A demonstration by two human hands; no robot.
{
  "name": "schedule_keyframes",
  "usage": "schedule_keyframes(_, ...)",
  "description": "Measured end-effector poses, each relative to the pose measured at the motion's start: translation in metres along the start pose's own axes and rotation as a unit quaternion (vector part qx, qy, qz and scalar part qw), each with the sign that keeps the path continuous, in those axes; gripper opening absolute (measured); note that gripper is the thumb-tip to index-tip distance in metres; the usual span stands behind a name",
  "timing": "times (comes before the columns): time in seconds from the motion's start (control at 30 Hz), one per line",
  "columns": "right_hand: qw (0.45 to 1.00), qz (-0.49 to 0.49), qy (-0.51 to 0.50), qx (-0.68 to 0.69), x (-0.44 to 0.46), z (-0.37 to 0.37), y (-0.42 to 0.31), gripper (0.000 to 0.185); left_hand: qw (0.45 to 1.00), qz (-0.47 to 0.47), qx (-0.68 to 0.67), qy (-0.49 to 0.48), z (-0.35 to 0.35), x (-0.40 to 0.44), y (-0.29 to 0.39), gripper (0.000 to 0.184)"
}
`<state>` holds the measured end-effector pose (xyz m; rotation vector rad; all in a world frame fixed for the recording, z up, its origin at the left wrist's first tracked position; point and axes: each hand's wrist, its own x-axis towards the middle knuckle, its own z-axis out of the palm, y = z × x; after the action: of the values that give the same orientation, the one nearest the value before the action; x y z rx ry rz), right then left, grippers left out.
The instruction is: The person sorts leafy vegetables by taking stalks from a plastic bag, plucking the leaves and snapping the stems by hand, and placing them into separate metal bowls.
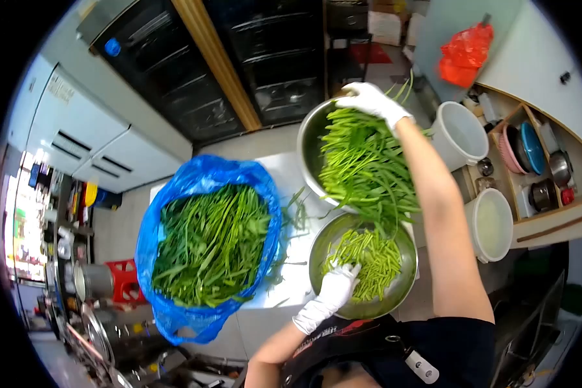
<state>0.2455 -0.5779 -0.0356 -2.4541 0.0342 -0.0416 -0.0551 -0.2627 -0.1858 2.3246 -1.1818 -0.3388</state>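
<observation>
My right hand [370, 103], in a white glove, lies on the far end of a pile of long leafy greens [368, 161] in a large metal bowl [311, 145]; its fingers are bent over the bowl's rim, and what they hold is hard to see. Also gloved in white, my left hand [339, 284] reaches into a nearer metal bowl [405, 258], its fingertips at the short cut green stems [375, 262]. Some leaves hang from the far bowl over the near one. To the left, a blue plastic bag [147, 242] holds more leafy greens [213, 246].
Both bowls and the bag stand on a white table [284, 169] with scattered leaves. At the right are two white buckets [462, 132] and shelves with bowls [532, 147]. A red stool [124, 281] stands at the left; a dark glass-door cabinet [275, 58] is beyond.
</observation>
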Motion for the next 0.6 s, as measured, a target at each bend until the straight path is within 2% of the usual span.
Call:
schedule_keyframes(0.1,1.000,0.006,0.002,0.022,-0.005,-0.002,0.004,0.073,0.998,-0.030,0.005,0.047,-0.032,-0.015,-0.006,0.035)
schedule_keyframes(0.17,0.977,-0.072,0.047,-0.194,-0.012,-0.001,-0.004,0.072,0.994,-0.036,-0.012,0.102,-0.051,-0.025,-0.015,0.034)
schedule_keyframes(0.2,0.968,-0.076,0.049,-0.233,-0.008,0.006,-0.008,0.072,0.994,-0.076,-0.016,0.074,-0.064,-0.031,-0.016,0.040)
schedule_keyframes(0.27,0.941,-0.058,0.069,-0.325,-0.010,0.009,0.007,0.073,0.988,-0.099,-0.045,0.112,-0.071,-0.041,-0.021,0.039)
schedule_keyframes(0.3,0.938,-0.015,0.026,-0.345,-0.012,0.014,0.017,0.075,0.987,-0.102,-0.041,0.114,-0.088,-0.042,-0.014,0.036)
schedule_keyframes(0.37,0.942,0.057,-0.064,-0.324,-0.022,0.028,0.038,0.078,0.983,-0.123,-0.066,0.120,-0.094,-0.048,-0.009,0.036)
schedule_keyframes(0.4,0.952,0.128,-0.113,-0.255,-0.031,0.037,0.049,0.081,0.984,-0.110,-0.063,0.129,-0.089,-0.051,-0.009,0.036)
schedule_keyframes(0.43,0.973,0.141,-0.116,-0.143,-0.039,0.049,0.071,0.084,0.984,-0.098,-0.061,0.137,-0.084,-0.054,-0.009,0.036)
schedule_keyframes(0.47,0.980,0.147,-0.090,-0.099,-0.042,0.059,0.078,0.085,0.985,-0.109,-0.066,0.112,-0.087,-0.054,-0.005,0.035)
schedule_keyframes(0.5,0.981,0.149,-0.080,-0.093,-0.038,0.066,0.090,0.085,0.988,-0.099,-0.035,0.116,-0.080,-0.057,-0.005,0.033)
schedule_keyframes(0.57,0.985,0.152,-0.071,-0.039,-0.043,0.058,0.082,0.085,0.984,-0.064,-0.080,0.144,-0.066,-0.059,-0.011,0.031)
schedule_keyframes(0.6,0.983,0.155,-0.075,-0.056,-0.043,0.055,0.079,0.085,0.987,-0.062,-0.081,0.128,-0.063,-0.059,-0.013,0.031)
